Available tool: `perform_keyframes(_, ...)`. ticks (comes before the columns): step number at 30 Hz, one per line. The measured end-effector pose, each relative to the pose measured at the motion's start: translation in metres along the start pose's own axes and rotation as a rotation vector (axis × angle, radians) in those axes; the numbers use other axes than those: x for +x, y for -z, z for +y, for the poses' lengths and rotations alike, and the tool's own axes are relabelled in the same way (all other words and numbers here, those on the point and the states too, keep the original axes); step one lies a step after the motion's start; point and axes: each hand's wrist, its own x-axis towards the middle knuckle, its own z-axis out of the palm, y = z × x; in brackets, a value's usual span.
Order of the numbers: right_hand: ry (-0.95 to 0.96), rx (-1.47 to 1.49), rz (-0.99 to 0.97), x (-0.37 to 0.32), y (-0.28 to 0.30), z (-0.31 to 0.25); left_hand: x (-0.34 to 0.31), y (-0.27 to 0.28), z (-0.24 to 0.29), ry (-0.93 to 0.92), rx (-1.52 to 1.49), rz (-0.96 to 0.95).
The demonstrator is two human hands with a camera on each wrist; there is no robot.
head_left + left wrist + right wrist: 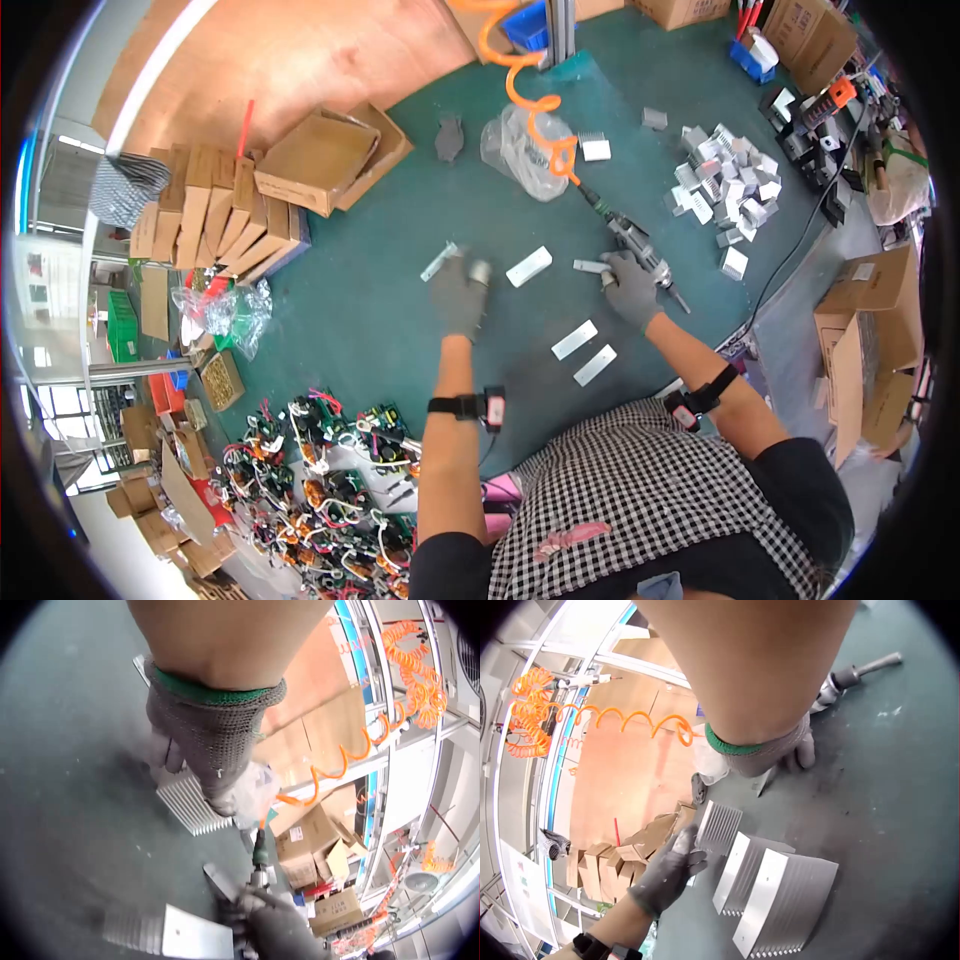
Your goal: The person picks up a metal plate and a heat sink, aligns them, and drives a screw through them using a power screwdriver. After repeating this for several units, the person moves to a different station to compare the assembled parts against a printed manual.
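Note:
My gloved left hand [460, 295], blurred, is over the green tabletop with its fingers extended and holding nothing. Just beyond its fingers lies a narrow metal piece [438, 261]. An aluminium heat sink [528, 266] stands between the two hands, its fins [191, 806] showing in the left wrist view. The gloved right hand [632, 290] has curled fingers, which pinch the end of a narrow aluminium heat sink [591, 266]. Two more heat sinks [574, 340] [787, 900] stand side by side nearer the body. A grey air screwdriver [640, 245] lies beyond the right hand.
A pile of heat sinks [725, 180] is at the right back. An orange coiled hose [530, 100] runs to the screwdriver past a clear plastic bag [525, 155]. Cardboard boxes [320, 155] stand at the left back; wired circuit boards [320, 490] crowd the near left.

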Motion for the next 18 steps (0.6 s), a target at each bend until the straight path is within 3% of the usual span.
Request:
perform_keyframes(2, -0.009, -0.002, -0.048, -0.009, 0.010, -0.012, 0.011, 0.013, -0.027, 0.347, 0.110, 0.118)
perform_keyframes(5, 0.070, -0.043, 0.011, -0.010, 0.014, -0.009, 0.014, 0.019, -0.052, 0.330, 0.416, 0.077)
perform_keyframes(11, 0.085, -0.053, 0.030, -0.020, 0.026, -0.014, 0.010, 0.028, -0.027, 0.470, 0.181, -0.045)
perform_keyframes(14, 0.070, -0.059, 0.035, -0.025, 0.031, -0.016, -0.008, 0.018, -0.006, 0.318, -0.199, -0.024)
perform_keyframes(17, 0.083, -0.048, 0.034, -0.030, 0.030, -0.010, -0.014, 0.010, 0.036, 0.102, -0.260, -0.038)
perform_keyframes(18, 0.088, -0.048, 0.034, -0.031, 0.030, -0.011, -0.014, 0.008, 0.047, 0.114, -0.240, -0.069)
